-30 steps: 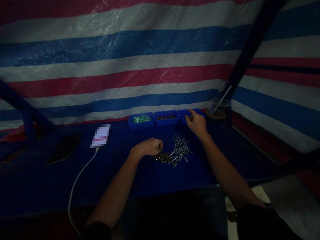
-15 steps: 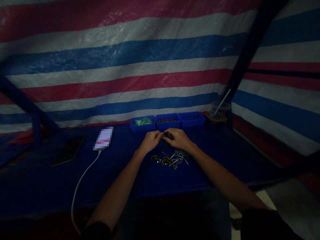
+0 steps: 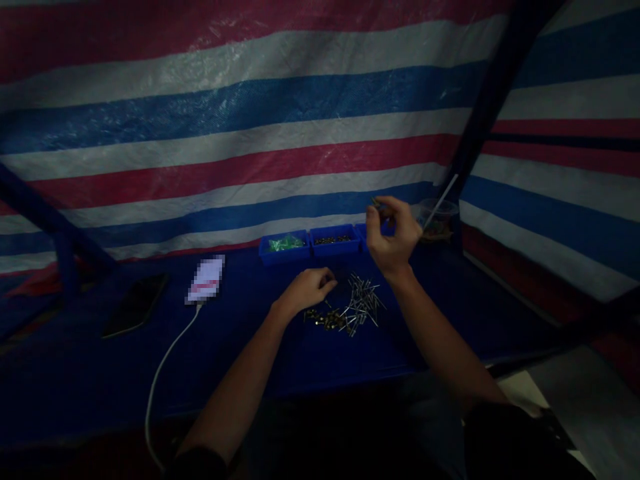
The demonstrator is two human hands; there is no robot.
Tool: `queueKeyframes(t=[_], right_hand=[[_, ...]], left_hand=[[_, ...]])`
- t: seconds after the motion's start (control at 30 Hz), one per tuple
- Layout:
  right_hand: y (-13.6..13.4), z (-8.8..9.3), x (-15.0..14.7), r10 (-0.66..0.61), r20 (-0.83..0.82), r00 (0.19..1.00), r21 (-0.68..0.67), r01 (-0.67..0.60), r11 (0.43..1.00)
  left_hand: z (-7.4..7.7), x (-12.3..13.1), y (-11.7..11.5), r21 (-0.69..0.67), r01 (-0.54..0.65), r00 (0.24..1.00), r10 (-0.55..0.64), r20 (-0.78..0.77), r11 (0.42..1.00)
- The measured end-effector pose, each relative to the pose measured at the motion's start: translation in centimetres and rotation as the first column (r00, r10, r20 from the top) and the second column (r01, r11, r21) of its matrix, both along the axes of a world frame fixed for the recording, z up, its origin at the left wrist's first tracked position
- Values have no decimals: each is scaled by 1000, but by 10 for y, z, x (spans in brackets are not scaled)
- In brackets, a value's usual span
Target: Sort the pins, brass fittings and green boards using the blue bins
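Two hands work over the blue table [image 3: 240, 333]. The right hand [image 3: 393, 235] is raised near the blue trays [image 3: 334, 243], fingertips pinching a small part [image 3: 376, 203]. The left hand [image 3: 306, 288] lies curled beside the metal pins [image 3: 363, 303]; whether it holds anything cannot be told.

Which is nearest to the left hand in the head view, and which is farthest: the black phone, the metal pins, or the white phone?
1. Metal pins, just right of the left hand.
2. White phone, to its left.
3. Black phone, far left.
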State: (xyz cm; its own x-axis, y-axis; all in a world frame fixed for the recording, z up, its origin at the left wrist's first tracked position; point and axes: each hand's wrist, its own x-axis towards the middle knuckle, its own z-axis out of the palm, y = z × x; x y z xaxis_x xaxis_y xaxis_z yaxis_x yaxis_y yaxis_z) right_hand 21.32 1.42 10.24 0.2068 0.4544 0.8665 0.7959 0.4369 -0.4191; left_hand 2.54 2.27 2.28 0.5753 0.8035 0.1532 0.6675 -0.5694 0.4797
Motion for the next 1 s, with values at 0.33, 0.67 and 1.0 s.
queueKeyframes(t=[0.33,0.67,1.0], right_hand=[[35,-86,8,234,91,968,-563,-143,814],[2,-89,-28,509,380,772,-622,-194,759],[-4,-89,-34,386,506,771,-516,-88,852]], left_hand=[[3,-18,2,-149,190,957,-217,-195,970],[-3,-22,18,-10,-139,987,137,-78,990],[1,-14,20,-106,-240,963,251,100,965]])
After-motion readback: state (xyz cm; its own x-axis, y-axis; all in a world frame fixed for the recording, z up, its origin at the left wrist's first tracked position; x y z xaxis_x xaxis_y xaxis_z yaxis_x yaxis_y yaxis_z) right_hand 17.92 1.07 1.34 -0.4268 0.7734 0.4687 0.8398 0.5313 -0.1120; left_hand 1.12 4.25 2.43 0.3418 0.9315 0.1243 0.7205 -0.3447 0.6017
